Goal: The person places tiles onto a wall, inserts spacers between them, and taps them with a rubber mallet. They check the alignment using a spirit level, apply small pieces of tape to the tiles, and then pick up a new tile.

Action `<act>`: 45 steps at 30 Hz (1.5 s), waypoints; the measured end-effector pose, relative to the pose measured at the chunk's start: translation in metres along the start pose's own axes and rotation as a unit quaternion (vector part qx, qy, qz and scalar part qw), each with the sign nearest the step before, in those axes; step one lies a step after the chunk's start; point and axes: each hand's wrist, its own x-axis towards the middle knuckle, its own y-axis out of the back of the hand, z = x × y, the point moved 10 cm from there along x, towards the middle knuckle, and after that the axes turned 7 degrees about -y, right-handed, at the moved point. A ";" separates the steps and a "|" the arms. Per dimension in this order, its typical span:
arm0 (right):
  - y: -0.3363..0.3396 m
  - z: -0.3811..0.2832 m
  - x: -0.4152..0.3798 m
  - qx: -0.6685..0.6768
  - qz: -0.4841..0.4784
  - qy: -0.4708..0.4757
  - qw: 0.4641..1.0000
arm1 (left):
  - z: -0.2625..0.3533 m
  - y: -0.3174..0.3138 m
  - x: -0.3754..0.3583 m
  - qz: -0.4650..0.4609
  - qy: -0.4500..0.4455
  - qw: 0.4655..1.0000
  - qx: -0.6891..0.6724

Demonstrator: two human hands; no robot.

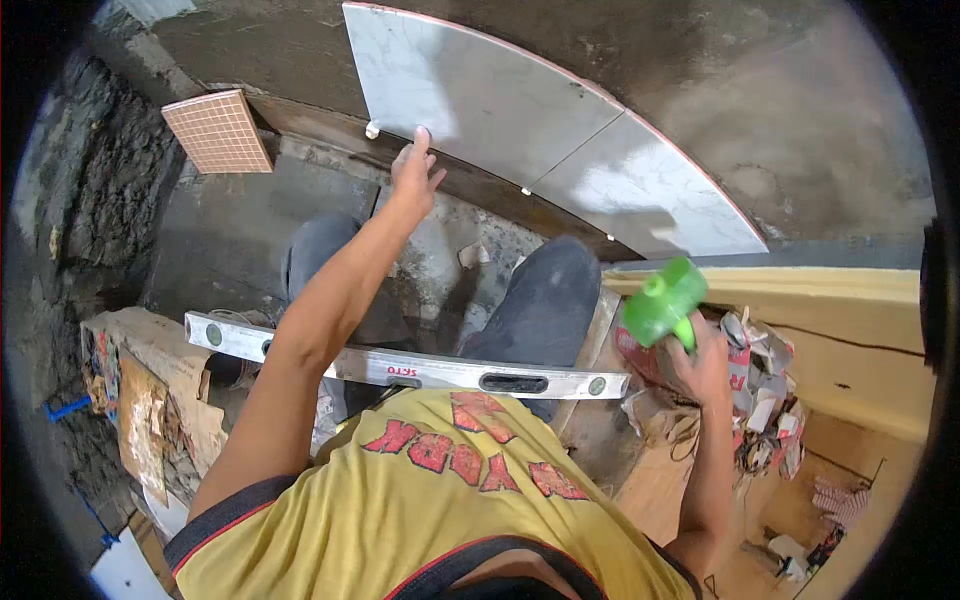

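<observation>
Two pale marbled tiles (490,95) stand side by side against the wall, with small white spacers (526,190) along their lower edge. My left hand (416,178) is at the bottom edge of the left tile, fingers apart and holding nothing. In my right hand (700,362) is the handle of a green mallet (664,300), its head just below the right tile. A silver spirit level (440,372) lies across my lap, passing under my left forearm.
A tile with a pinkish grid back (218,132) leans at the upper left. Torn cardboard (165,390) lies at the left. Crumpled packaging and debris (765,390) are at the right, beside a wooden board (655,490). Rough wall (110,170) borders the left.
</observation>
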 end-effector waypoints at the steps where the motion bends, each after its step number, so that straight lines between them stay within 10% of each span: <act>1: -0.010 -0.023 0.012 -0.010 -0.020 0.014 1.000 | 0.002 -0.003 0.003 -0.007 -0.003 1.000 0.004; 13: -0.181 -0.167 0.124 -0.067 -0.157 0.127 0.977 | 0.018 -0.007 0.001 -0.025 0.049 0.998 0.023; 45: -0.201 -0.182 0.173 -0.130 -0.247 0.159 0.947 | 0.014 -0.005 0.025 -0.063 0.062 0.996 0.015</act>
